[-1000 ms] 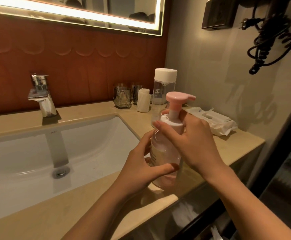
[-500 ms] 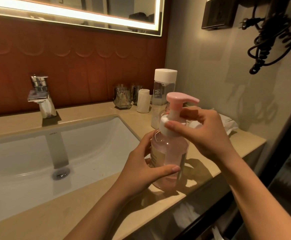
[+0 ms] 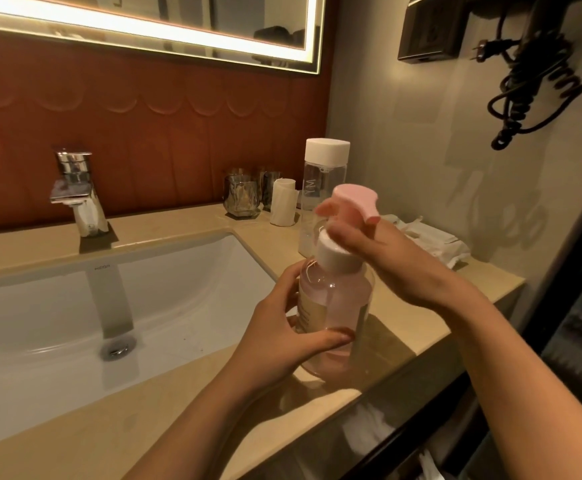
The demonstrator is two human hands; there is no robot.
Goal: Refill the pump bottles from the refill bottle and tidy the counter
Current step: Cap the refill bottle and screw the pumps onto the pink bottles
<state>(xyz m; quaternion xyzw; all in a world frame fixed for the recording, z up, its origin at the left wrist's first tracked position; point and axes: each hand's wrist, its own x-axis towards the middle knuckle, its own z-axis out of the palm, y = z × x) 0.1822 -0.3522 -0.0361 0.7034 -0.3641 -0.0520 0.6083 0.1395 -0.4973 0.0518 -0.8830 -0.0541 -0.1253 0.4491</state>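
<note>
A clear pump bottle [image 3: 338, 306] with pinkish liquid, a white collar and a pink pump head [image 3: 355, 199] stands near the counter's front edge. My left hand [image 3: 282, 334] grips the bottle's body from the left, thumb across its front. My right hand [image 3: 379, 251] holds the pump just under the pink head, fingers around the neck and white collar. Behind stands a tall clear refill bottle [image 3: 322, 192] with a white cap on, upright.
A white sink basin [image 3: 74, 317] with a chrome faucet [image 3: 78, 192] fills the left. Two glasses [image 3: 242, 199] and a white roll [image 3: 284, 206] stand at the back wall. A wipes pack [image 3: 435, 240] lies by the right wall. A coiled cord [image 3: 532, 81] hangs above.
The pink pump head has turned; its nozzle now points right and toward me. My right hand shifted its grip round the collar. My left hand stayed on the bottle.
</note>
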